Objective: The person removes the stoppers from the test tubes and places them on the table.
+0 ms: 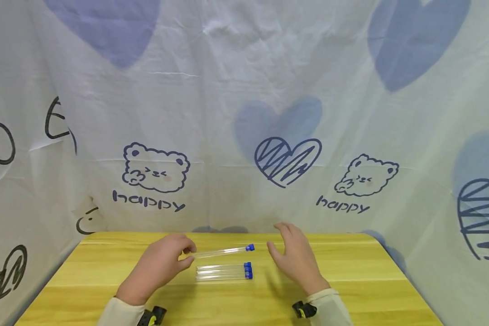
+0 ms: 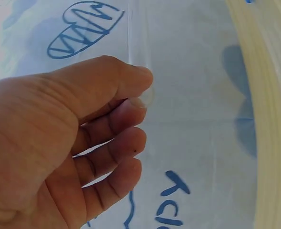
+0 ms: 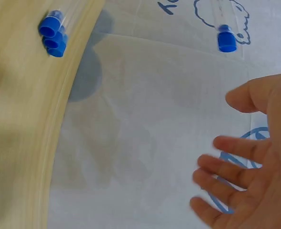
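Note:
My left hand (image 1: 189,253) pinches the closed end of a clear tube (image 1: 222,251) between thumb and forefinger and holds it just above the yellow table (image 1: 350,280). The tube's blue cap (image 1: 250,247) points right. In the left wrist view the thumb and fingertips (image 2: 143,90) close on the tube's clear end (image 2: 139,47). A small group of similar blue-capped tubes (image 1: 224,271) lies flat on the table below it. My right hand (image 1: 281,240) hovers to the right of the caps, fingers spread, holding nothing. In the right wrist view the right hand (image 3: 228,121) is spread, with the held tube's cap (image 3: 226,40) above it and the lying caps (image 3: 52,38) at upper left.
A white cloth printed with bears, hearts and "happy" (image 1: 244,136) hangs behind the table and along both sides. The table's back edge (image 1: 228,233) runs just beyond the tubes. Bare tabletop lies left and right of the hands.

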The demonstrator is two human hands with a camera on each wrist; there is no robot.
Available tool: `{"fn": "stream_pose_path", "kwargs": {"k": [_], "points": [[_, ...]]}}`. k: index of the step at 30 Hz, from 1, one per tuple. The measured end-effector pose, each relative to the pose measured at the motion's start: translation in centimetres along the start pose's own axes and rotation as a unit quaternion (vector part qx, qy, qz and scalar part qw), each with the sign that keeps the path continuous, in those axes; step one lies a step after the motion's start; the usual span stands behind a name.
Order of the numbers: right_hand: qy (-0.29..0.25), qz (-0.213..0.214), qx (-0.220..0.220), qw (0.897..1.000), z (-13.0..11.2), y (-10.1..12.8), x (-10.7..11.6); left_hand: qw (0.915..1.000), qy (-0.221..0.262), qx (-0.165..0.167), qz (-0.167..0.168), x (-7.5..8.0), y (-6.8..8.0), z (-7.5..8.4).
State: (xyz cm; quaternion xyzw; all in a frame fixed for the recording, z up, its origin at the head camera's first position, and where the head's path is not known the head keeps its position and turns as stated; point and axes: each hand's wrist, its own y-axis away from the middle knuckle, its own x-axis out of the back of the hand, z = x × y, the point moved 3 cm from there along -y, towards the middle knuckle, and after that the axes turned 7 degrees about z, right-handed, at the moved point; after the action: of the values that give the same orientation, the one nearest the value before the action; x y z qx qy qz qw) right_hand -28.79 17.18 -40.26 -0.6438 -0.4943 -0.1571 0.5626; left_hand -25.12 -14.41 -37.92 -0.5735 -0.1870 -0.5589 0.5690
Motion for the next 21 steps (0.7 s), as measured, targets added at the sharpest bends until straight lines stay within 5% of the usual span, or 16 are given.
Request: {"fn": "stream_pose_path", "kwargs": {"k": [7,21], "points": [[-0.047,0.046,0.056,0.996,-1.2,-0.2,1.0,0.9995,-0.008,-0.005,0.031,1.6,0.1,0.0],[-0.139,0.053,0.169,0.974,-2.9,0.4,2.4,0.9929,-0.019,-0.061,0.101,2.7,0.3,1.3]]}}
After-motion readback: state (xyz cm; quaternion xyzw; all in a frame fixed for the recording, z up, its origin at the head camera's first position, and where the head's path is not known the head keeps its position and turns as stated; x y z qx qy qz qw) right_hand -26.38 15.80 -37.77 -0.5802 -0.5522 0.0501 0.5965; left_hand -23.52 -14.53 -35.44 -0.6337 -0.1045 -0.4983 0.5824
